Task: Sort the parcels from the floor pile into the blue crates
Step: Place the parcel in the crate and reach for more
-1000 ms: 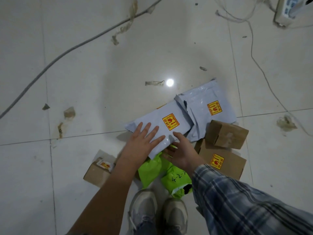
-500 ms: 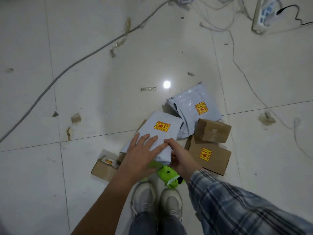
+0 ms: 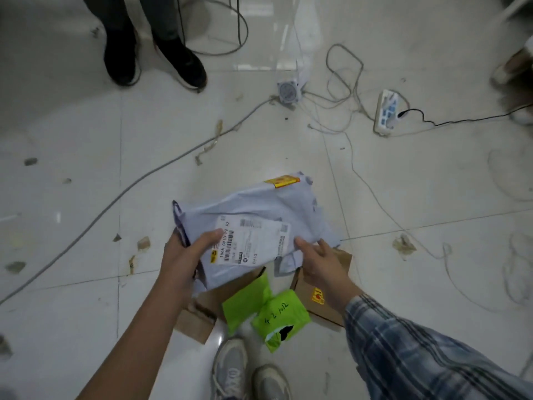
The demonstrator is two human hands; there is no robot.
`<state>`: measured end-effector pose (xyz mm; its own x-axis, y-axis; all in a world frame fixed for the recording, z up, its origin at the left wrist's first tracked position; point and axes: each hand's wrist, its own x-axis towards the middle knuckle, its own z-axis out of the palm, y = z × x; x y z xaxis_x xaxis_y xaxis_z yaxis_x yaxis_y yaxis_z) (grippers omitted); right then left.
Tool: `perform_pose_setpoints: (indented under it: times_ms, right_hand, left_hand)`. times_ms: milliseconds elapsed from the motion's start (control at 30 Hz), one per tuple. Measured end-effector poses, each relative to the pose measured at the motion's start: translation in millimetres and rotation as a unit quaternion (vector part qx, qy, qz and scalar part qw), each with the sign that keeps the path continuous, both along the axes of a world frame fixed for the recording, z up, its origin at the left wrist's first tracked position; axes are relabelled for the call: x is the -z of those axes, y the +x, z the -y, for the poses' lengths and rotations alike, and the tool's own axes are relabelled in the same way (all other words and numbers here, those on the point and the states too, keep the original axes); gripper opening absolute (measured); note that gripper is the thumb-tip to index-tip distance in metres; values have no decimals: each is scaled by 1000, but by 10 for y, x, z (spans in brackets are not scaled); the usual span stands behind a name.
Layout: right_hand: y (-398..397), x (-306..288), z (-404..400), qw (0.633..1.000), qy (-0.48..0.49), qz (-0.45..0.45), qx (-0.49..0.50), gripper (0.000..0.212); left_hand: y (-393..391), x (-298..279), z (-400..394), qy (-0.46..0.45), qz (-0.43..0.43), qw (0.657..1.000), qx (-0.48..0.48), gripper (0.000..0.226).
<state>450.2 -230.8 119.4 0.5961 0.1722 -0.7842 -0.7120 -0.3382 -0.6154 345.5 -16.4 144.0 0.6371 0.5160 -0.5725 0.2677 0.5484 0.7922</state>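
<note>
A grey poly-mailer parcel is held up above the floor pile, its white shipping label facing me. My left hand grips its left edge, thumb on the label. My right hand pinches its lower right corner. Below lie a green mailer marked in pen, a brown box with a yellow sticker and flatter cardboard boxes. No blue crate is in view.
My shoes stand right behind the pile. Another person's dark shoes are at the far left. A long cable, loose wires and a white power strip cross the tiled floor beyond the pile.
The grey parcel has been lifted off the pile and turned over, label side up. Both hands moved from pressing on it to gripping its edges. My view has tilted up and forward.
</note>
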Motion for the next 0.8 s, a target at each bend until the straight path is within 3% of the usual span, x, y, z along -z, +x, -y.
perform_pose_setpoints:
  times_ms: [167,267,333,400,467,533,600,700,800]
  right_hand:
    - [128,-457,-83,976,198,-85,16,60]
    - [51,-733,-235,968,238,-79,2,58]
    - [-17,-885,-303,973,224,-49,8,54]
    - [-66,-1008,-340,981,193,-12,3,46]
    - [-111,-1123,-375,985,168,23,-39,43]
    - [-187,-1248,-443,981,166,42,-97,50]
    - [-308,-1355,-567,973,175,37,-149,63]
    - [-580,-1467,-814,959,211,25,-186,70]
    - [-959,-1541,-1009,951,247,12,-184,75]
  left_hand:
    - [-103,-402,86,-83,13,996,-43,25]
    - [-243,-626,203,-112,12,993,-40,32]
    - [-359,-762,189,-92,-28,993,-61,50]
    - [-489,-883,117,-22,-119,989,-85,81]
    - [-621,-1028,19,128,-194,970,-71,103]
    - [-727,-1154,-84,288,-206,935,-9,112]
    - [-814,-1275,-195,311,-186,930,60,109]
    - [-1034,-1398,-318,192,-164,959,128,77]
    - [-1440,-1415,-331,174,-139,972,74,43]
